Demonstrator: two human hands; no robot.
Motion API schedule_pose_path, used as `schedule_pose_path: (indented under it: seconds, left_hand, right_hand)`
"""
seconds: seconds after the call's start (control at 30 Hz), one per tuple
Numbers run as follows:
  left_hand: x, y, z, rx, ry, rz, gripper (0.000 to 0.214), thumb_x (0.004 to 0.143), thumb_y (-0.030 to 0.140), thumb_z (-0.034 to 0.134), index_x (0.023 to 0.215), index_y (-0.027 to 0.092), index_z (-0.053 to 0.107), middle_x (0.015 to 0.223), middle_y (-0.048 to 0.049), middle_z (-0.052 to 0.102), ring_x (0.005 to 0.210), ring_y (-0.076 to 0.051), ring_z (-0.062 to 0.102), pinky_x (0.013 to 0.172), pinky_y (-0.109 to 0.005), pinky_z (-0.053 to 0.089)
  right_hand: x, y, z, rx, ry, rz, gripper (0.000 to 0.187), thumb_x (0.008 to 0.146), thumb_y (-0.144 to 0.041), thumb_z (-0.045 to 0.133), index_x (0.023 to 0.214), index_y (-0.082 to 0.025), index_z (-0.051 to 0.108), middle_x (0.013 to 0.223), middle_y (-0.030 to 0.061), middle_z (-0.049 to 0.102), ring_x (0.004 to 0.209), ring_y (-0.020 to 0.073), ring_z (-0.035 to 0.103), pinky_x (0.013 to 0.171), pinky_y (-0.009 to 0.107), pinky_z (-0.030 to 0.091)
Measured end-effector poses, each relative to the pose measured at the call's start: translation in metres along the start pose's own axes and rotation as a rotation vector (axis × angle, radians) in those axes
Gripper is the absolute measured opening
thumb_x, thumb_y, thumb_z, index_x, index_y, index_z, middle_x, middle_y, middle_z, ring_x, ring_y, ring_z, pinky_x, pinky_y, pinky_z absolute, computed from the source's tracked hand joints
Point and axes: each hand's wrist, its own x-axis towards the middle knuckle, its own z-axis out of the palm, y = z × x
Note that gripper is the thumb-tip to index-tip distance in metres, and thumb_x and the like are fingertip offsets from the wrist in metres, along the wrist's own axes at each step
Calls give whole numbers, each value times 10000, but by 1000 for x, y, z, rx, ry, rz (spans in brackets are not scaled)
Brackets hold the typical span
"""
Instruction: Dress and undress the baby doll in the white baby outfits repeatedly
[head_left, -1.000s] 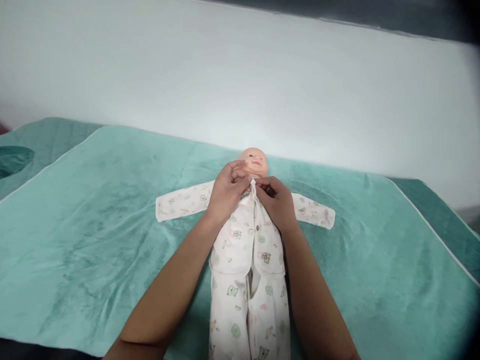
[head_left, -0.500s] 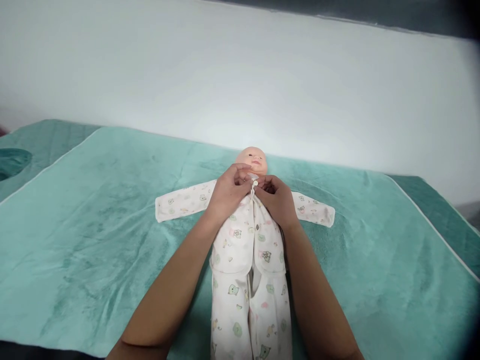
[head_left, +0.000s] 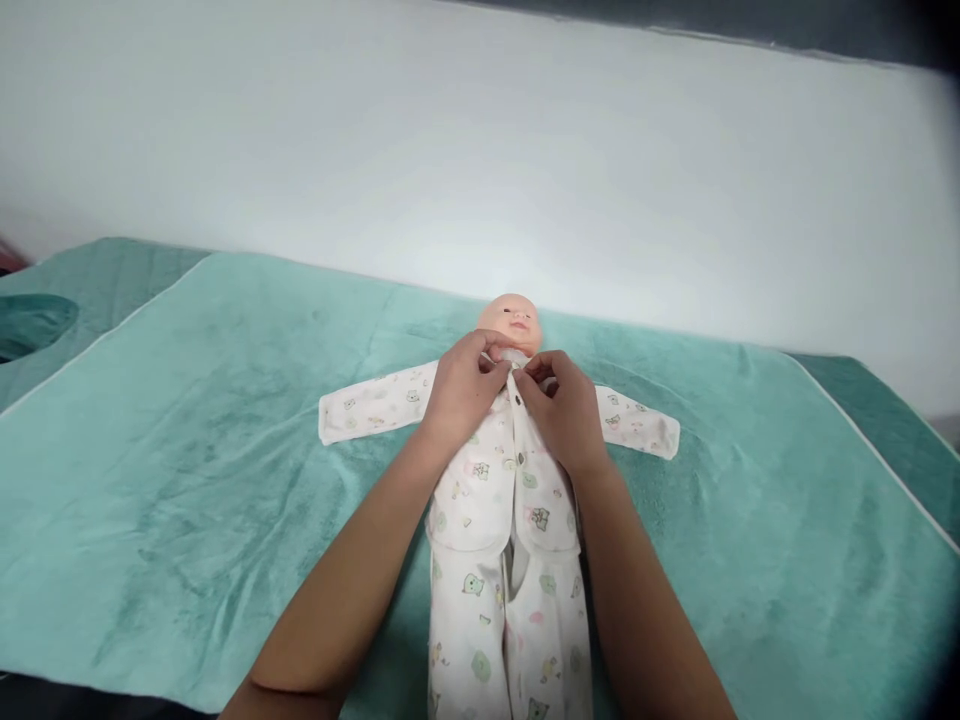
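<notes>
A baby doll (head_left: 512, 320) lies on its back on a teal towel (head_left: 187, 440), head away from me. It wears a white printed shirt (head_left: 487, 480) with sleeves spread to both sides, and matching trousers (head_left: 510, 640). My left hand (head_left: 461, 390) pinches the left edge of the shirt front just under the doll's chin. My right hand (head_left: 564, 405) pinches the right edge at the same spot. Both hands are closed on the fabric at the top of the button line.
The towel covers a darker green surface (head_left: 97, 265) that shows at the left and right. A white wall (head_left: 480, 150) rises right behind the doll's head. A dark green fold (head_left: 30, 325) lies at the far left edge.
My fingers have shifted slightly at the collar, and the two shirt edges now sit closer together. The view has drifted a little, so the doll appears slightly further right.
</notes>
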Motion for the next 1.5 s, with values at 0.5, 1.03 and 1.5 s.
schedule_pose_path:
  seconds: [0.5, 1.03, 1.5]
  left_hand:
    - [-12, 23, -47, 145, -532, 68, 195, 860, 320, 565, 773, 232, 715, 739, 5, 670, 661, -146, 575, 562, -261, 390]
    - [-14, 28, -40, -114, -466, -91, 169, 833, 352, 634, 829, 201, 709, 730, -22, 638, 616, -126, 538, 509, -237, 377]
    - [-12, 26, -36, -167, -523, -71, 99, 829, 296, 611, 855, 214, 662, 721, -8, 591, 622, -121, 521, 522, -228, 374]
  right_hand:
    - [-21, -43, -30, -423, -273, 50, 150, 861, -244, 591, 718, -224, 552, 789, 32, 576, 683, 175, 498, 610, 312, 315]
    - [-8, -30, -46, 26, -425, 280, 299, 892, -413, 577, 675, -207, 595, 630, -16, 593, 556, 123, 479, 518, 271, 321]
    - [0, -6, -40, 357, -475, 250, 295, 877, -451, 632, 739, -191, 627, 637, -2, 629, 603, 126, 547, 598, 264, 411]
